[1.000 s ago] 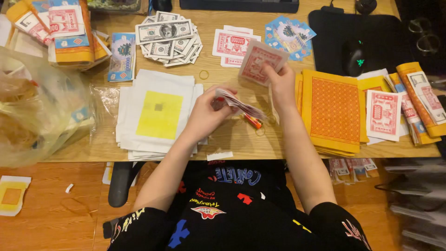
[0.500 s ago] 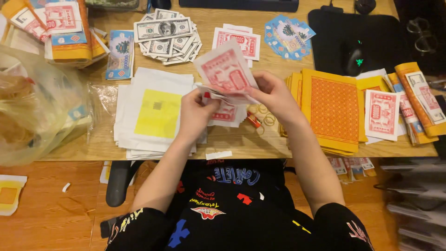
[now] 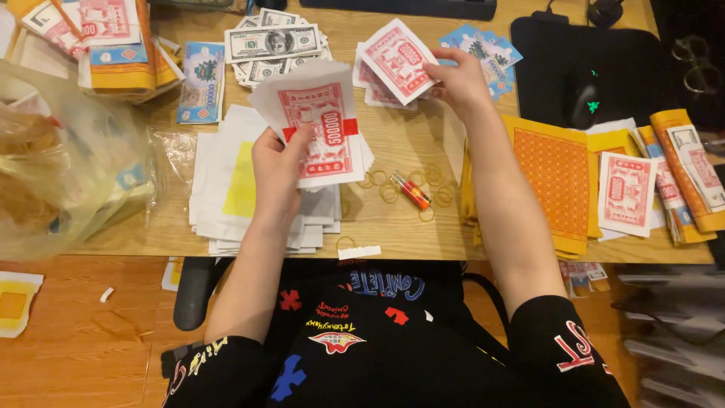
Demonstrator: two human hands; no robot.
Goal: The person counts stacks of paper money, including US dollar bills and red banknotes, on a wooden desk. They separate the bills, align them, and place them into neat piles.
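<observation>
Red-printed white paper notes, a fanned stack (image 3: 321,128), sit in the left hand (image 3: 278,162), fingers closed on the lower edge, held above the wooden bench (image 3: 393,143). Right hand (image 3: 457,79) pinches a single red-and-white note (image 3: 396,60) at its right corner, just over a small pile of same notes (image 3: 377,94). Orange lighter (image 3: 410,189) and rubber bands (image 3: 434,177) lie on bench between the arms.

On the wooden desk (image 3: 393,143), near its front edge: a stack of white paper sheets with a yellow square (image 3: 226,181) at left, loose rubber bands (image 3: 423,185) around a small red lighter (image 3: 411,190) in the middle, orange patterned paper sheets (image 3: 555,177) at right. Behind these, toward the far edge: a pile of grey banknote-style papers (image 3: 272,45), right of it a black mouse pad (image 3: 596,53) carrying a black computer mouse (image 3: 583,102). At far left, a clear plastic bag (image 3: 60,174).
</observation>
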